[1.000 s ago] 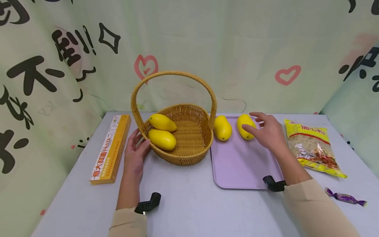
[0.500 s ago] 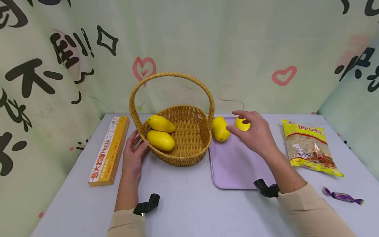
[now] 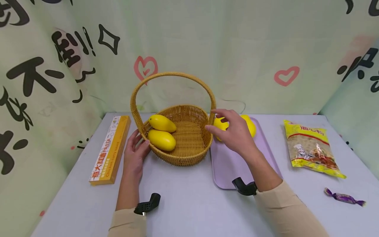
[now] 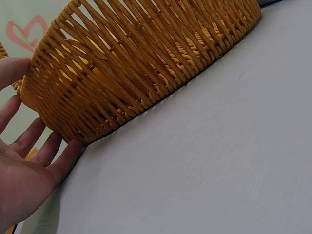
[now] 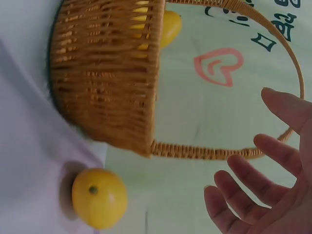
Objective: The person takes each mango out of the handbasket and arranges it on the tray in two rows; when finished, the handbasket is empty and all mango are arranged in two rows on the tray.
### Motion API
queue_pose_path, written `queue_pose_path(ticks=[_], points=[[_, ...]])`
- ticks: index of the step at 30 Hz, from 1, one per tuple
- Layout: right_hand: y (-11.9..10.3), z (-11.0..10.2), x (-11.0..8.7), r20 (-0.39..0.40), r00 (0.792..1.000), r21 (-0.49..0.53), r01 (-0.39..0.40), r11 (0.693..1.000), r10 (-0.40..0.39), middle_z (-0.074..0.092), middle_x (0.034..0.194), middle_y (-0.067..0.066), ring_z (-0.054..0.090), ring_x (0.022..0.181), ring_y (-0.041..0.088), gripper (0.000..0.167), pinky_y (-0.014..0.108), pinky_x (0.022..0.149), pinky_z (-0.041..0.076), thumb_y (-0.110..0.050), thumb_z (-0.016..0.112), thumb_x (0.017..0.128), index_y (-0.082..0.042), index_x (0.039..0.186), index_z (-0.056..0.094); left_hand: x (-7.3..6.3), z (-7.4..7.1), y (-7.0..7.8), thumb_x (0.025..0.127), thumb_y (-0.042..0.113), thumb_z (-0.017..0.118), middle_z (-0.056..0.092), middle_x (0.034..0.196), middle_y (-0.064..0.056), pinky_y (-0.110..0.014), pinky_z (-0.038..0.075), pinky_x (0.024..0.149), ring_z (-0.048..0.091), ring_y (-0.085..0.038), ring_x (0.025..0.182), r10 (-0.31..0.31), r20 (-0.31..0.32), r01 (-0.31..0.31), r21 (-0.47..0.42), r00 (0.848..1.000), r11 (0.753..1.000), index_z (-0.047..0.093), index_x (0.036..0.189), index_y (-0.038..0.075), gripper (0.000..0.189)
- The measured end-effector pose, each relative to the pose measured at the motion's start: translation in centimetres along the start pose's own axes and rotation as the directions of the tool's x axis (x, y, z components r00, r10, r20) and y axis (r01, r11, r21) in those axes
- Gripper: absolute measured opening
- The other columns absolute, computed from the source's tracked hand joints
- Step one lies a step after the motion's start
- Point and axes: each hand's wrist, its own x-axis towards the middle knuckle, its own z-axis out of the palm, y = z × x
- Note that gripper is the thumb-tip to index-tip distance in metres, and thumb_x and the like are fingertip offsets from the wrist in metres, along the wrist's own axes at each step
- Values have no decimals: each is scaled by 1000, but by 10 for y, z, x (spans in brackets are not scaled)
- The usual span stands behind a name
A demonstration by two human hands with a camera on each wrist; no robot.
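I see the left hand [image 3: 134, 154] resting its fingers against the basket [image 3: 188, 161], beside the purple tray [image 3: 234, 172], two yellow fruits [image 3: 162, 140] inside. The right hand [image 3: 237, 133], fingers apart and empty, hovers near the handle [image 3: 174, 74]. Left, a box [image 3: 110, 149] reads "PASTA", "Chicken curry sauce".

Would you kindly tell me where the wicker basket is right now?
In the head view, the wicker basket stands on the table near the middle, between the pasta box at left and purple tray at right, the left hand touching it.
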Motion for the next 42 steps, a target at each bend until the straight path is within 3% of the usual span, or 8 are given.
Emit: queue_pose_path(ticks=[17,30,37,42], points=[[-32,31,28,92,995,51,18,999,-23,64,132,11,60,117,30,62,47,96,56,-36,78,92,-16,147,57,1,1,3,99,19,69,41,161,2,-32,45,117,46,-16,145,12,-1,-12,-7,1000,1000,43,156,35,64],[-35,46,48,187,982,75,-41,996,26,63,138,12,61,124,34,60,49,97,57,-41,75,94,-20,147,57,3,3,2,99,18,69,43,160,3,-33,46,116,47,-16,144,19,-3,-19,-9,1000,1000,45,154,36,63],[-40,52,65,292,955,91,-81,993,51,61,142,13,57,132,34,64,51,102,54,-44,75,93,-19,148,55,2,2,1,100,18,68,42,160,3,-34,46,117,46,-17,145,13,-8,-13,5,1000,1000,44,155,36,63],[-45,56,79,398,913,85,-135,987,90,59,144,16,62,115,31,66,44,89,57,-44,74,94,-19,151,52,2,0,-1,99,19,69,42,160,4,-33,46,117,46,-16,145,4,-13,-4,5,1000,1000,44,154,37,63]])
